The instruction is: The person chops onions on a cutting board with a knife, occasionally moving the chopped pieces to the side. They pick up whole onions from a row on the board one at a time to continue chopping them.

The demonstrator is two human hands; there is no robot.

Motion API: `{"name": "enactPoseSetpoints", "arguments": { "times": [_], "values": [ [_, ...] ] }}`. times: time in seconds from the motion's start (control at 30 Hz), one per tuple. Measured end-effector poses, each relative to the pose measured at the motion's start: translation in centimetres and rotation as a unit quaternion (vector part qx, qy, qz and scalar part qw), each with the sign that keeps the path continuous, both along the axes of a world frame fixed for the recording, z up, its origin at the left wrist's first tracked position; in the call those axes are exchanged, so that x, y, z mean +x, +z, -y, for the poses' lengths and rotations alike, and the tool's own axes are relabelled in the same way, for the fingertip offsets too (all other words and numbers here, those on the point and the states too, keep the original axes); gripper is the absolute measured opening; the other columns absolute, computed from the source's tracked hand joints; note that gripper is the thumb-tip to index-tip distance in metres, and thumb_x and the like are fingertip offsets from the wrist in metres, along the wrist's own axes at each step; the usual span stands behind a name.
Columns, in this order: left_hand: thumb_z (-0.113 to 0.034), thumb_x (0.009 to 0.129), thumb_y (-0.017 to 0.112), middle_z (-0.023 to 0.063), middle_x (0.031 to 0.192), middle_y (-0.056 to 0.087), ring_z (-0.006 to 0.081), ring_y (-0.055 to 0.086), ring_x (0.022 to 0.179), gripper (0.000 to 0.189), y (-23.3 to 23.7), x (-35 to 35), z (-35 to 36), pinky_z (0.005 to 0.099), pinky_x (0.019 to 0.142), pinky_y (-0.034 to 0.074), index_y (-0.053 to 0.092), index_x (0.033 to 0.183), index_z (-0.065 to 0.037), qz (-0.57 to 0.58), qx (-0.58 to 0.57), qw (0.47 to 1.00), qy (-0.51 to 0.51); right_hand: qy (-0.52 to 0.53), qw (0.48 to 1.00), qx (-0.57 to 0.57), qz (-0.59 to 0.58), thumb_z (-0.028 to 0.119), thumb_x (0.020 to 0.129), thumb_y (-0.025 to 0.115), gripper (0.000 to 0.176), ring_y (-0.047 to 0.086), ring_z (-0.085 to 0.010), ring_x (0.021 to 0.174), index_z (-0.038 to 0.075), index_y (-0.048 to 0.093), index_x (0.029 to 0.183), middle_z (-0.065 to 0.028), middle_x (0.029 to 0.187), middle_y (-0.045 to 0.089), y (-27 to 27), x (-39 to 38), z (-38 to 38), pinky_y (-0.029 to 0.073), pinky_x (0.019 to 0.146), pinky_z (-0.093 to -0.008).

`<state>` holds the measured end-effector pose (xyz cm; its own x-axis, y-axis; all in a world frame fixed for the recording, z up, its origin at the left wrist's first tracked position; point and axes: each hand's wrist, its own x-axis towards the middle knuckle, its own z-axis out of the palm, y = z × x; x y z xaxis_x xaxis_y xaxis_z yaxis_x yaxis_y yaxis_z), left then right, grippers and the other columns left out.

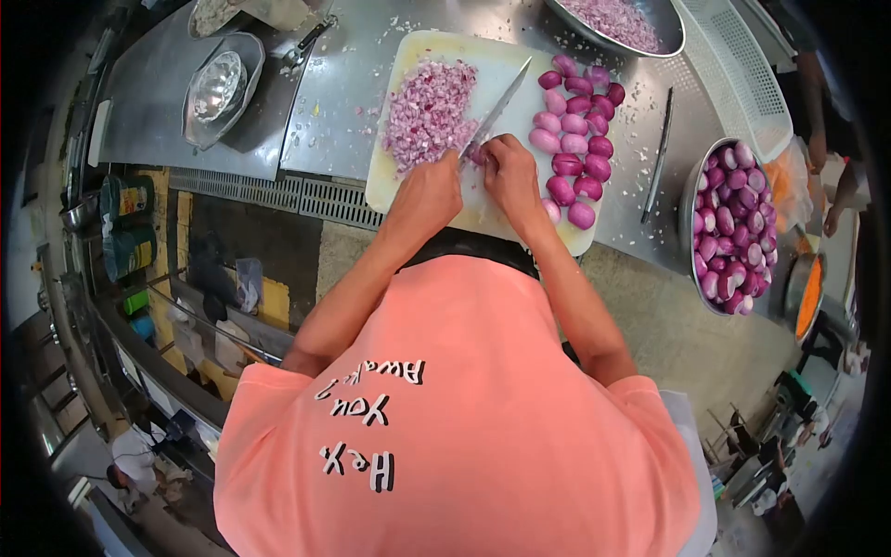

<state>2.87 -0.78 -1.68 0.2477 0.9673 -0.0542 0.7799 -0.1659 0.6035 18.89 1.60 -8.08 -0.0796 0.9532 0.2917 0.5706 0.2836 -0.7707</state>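
My left hand [434, 195] is closed round the handle of a knife [502, 104], whose blade points up and to the right over the white cutting board [506, 70]. Beside the blade, my right hand [510, 178] has its fingers pinched on a small piece of onion, mostly hidden by the fingers. A heap of chopped onion [429, 110] lies on the board left of the knife. Peeled purple onions [574, 125] stand in rows along the board's right side.
A bowl of peeled onions [736, 227] sits at the right, a bowl of chopped onion [617, 20] at the top. A metal rod-like tool [658, 155] lies between board and right bowl. White basket [736, 70] stands upper right; metal dish [219, 88] upper left. People are at the edges.
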Motion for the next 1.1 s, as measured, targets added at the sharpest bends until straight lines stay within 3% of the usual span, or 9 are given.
{"name": "enactPoseSetpoints", "arguments": {
  "times": [0.23, 0.33, 0.43, 0.63, 0.77, 0.87, 0.93, 1.07, 1.1],
  "values": [
    [0.000, 0.086, 0.050, 0.0327, 0.069, 0.058, 0.0504, 0.061, 0.072, 0.008, -0.4, 1.2, -0.3, 0.0564, 0.063, 0.046, 0.052, 0.089, 0.008, 0.015, -0.015, 1.000, 0.005, 0.009, 1.000, -0.001, -0.008, -0.007, 0.077, 0.059, 0.010, 0.060, -0.0414, 0.078, -0.003, 0.063, 0.085, -0.0201, 0.085, 0.059, 0.0, 0.2, 0.3, 0.048, 0.070, -0.0470],
    [0.000, 0.086, 0.051, 0.0324, 0.069, 0.058, 0.0503, 0.061, 0.072, 0.008, 2.0, 0.5, 0.6, 0.0556, 0.063, 0.047, 0.052, 0.089, 0.007, 0.033, -0.003, 0.999, 0.006, -0.001, 1.000, 0.010, -0.022, -0.007, 0.077, 0.060, 0.010, 0.060, -0.0411, 0.078, -0.002, 0.062, 0.085, -0.0197, 0.085, 0.059, -0.4, 0.1, 0.3, 0.048, 0.070, -0.0468],
    [-0.001, 0.086, 0.052, 0.0328, 0.068, 0.058, 0.0503, 0.061, 0.072, 0.009, 0.0, 1.1, 0.7, 0.0556, 0.063, 0.047, 0.053, 0.090, 0.007, 0.029, 0.009, 1.000, 0.001, 0.001, 0.999, 0.012, -0.033, -0.007, 0.077, 0.059, 0.010, 0.060, -0.0412, 0.078, -0.002, 0.062, 0.085, -0.0197, 0.085, 0.059, -0.8, 0.1, 0.4, 0.048, 0.069, -0.0465],
    [-0.008, 0.092, 0.051, 0.0323, 0.076, 0.059, 0.0510, 0.059, 0.078, 0.013, 1.8, 0.7, 0.8, 0.0566, 0.066, 0.043, 0.054, 0.096, 0.004, 0.012, -0.063, 0.998, 0.030, 0.002, 1.000, 0.011, -0.024, -0.007, 0.077, 0.059, 0.010, 0.060, -0.0407, 0.078, -0.001, 0.061, 0.085, -0.0189, 0.085, 0.059, -1.0, 0.3, 0.2, 0.048, 0.069, -0.0463],
    [-0.007, 0.092, 0.051, 0.0323, 0.073, 0.058, 0.0514, 0.059, 0.076, 0.013, -1.2, 1.2, 0.4, 0.0566, 0.066, 0.043, 0.054, 0.096, 0.004, 0.013, -0.049, 0.998, 0.033, 0.004, 1.000, -0.005, -0.025, -0.008, 0.076, 0.059, 0.013, 0.061, -0.0408, 0.079, 0.000, 0.062, 0.086, -0.0177, 0.087, 0.060, -0.9, 0.5, 0.8, 0.048, 0.069, -0.0459],
    [-0.006, 0.091, 0.051, 0.0320, 0.071, 0.058, 0.0513, 0.059, 0.075, 0.013, 0.9, 0.3, -0.3, 0.0564, 0.065, 0.044, 0.053, 0.096, 0.006, 0.039, -0.011, 0.999, 0.020, 0.015, 1.000, -0.007, -0.003, -0.008, 0.076, 0.059, 0.014, 0.061, -0.0385, 0.083, 0.001, 0.062, 0.087, -0.0154, 0.089, 0.061, -0.3, 0.8, 0.5, 0.049, 0.071, -0.0452],
    [-0.006, 0.091, 0.052, 0.0316, 0.073, 0.059, 0.0508, 0.059, 0.075, 0.015, 2.0, -0.3, 0.6, 0.0561, 0.065, 0.044, 0.052, 0.099, 0.006, 0.001, -0.036, 0.999, 0.027, 0.026, 0.998, 0.058, 0.023, -0.005, 0.076, 0.060, 0.014, 0.061, -0.0352, 0.086, 0.002, 0.062, 0.087, -0.0129, 0.090, 0.062, -0.1, 0.9, 0.2, 0.049, 0.072, -0.0446],
    [-0.006, 0.091, 0.052, 0.0312, 0.074, 0.059, 0.0506, 0.059, 0.075, 0.017, -0.9, -0.3, -0.2, 0.0563, 0.065, 0.044, 0.051, 0.102, 0.006, 0.007, -0.025, 0.999, 0.034, 0.042, 0.995, 0.011, 0.089, -0.002, 0.077, 0.061, 0.012, 0.060, -0.0333, 0.086, 0.003, 0.062, 0.087, -0.0120, 0.088, 0.062, 0.2, 0.7, 0.4, 0.049, 0.072, -0.0442],
    [-0.006, 0.091, 0.053, 0.0313, 0.074, 0.059, 0.0504, 0.059, 0.075, 0.017, 0.6, -0.2, -0.5, 0.0563, 0.065, 0.043, 0.051, 0.102, 0.006, -0.005, -0.031, 0.999, 0.031, 0.031, 0.996, 0.005, 0.084, -0.001, 0.077, 0.062, 0.011, 0.060, -0.0341, 0.085, 0.003, 0.062, 0.087, -0.0126, 0.088, 0.062, -0.1, 0.5, 0.2, 0.049, 0.072, -0.0445]
  ]
}}
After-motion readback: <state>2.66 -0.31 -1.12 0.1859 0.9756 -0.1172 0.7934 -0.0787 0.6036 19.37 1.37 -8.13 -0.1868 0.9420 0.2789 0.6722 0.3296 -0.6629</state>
